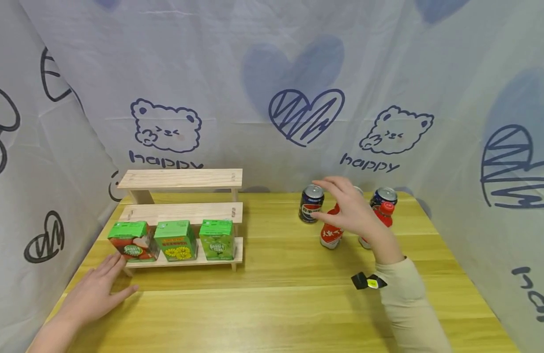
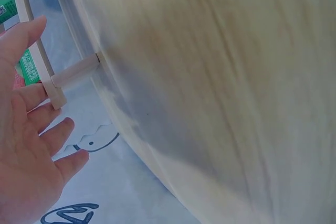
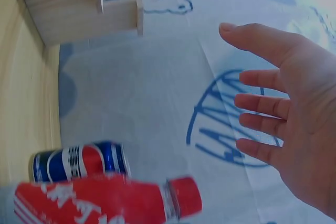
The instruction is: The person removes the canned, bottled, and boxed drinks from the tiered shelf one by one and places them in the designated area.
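My right hand [image 1: 357, 213] hovers over the drinks at the right with fingers spread and thumb apart, holding nothing. Nearest to it is a dark blue Pepsi can [image 1: 310, 210], upright on the table. Under the hand stands a red-labelled bottle [image 1: 330, 236], its cap covered in the head view but visible as a red cap [image 3: 186, 196] in the right wrist view. My left hand [image 1: 95, 291] has its fingers extended at the front left corner of a wooden tiered shelf [image 1: 181, 178]. Three green-topped drink cartons, red [image 1: 132, 243], yellow-flowered [image 1: 176, 243] and light green [image 1: 217, 241], line the lowest tier.
Behind the right forearm stand another red-capped bottle [image 1: 385, 211] and a dark blue can [image 1: 383, 194]; another can top shows partly behind the hand. A small black and yellow piece [image 1: 369, 281] is by the right cuff. Printed cloth [image 1: 236, 142] encloses the wooden table [image 1: 263, 314].
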Tool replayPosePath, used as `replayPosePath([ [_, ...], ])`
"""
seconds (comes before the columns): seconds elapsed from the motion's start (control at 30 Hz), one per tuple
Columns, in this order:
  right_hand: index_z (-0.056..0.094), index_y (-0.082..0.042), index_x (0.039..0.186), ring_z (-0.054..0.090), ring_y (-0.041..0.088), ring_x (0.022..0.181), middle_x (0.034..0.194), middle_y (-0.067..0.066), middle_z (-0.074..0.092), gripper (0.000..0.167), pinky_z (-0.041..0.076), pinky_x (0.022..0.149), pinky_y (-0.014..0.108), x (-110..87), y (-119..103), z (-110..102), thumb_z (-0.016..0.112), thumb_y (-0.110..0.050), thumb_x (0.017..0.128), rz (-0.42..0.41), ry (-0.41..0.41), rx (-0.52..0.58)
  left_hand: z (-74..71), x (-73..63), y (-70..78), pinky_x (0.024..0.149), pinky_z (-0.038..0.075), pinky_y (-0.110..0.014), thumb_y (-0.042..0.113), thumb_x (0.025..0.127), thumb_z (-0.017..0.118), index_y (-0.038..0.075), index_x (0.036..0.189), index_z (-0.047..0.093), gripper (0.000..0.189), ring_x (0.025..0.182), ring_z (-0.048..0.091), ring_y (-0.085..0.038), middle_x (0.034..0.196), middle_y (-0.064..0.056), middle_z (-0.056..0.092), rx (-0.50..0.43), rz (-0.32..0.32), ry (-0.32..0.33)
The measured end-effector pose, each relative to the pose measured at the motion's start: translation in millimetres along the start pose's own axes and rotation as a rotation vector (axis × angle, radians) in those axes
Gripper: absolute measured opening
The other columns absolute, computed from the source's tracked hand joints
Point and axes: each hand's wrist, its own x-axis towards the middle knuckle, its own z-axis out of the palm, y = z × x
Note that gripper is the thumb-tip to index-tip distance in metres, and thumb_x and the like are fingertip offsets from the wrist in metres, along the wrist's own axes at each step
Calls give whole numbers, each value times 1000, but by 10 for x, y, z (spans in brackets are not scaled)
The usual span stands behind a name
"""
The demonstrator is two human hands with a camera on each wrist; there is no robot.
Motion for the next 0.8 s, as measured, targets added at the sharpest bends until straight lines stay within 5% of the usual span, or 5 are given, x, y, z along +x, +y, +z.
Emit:
replayPosePath([
  [0.8, 57, -12, 134, 55, 23, 121, 128, 9, 59, 67, 49, 104, 38, 278, -632, 634, 77, -46, 79, -378, 101, -16, -20, 4, 35, 107, 25, -71, 60, 88, 61, -12, 143, 39, 93, 137, 31, -53, 147, -38, 34, 51, 16, 11],
])
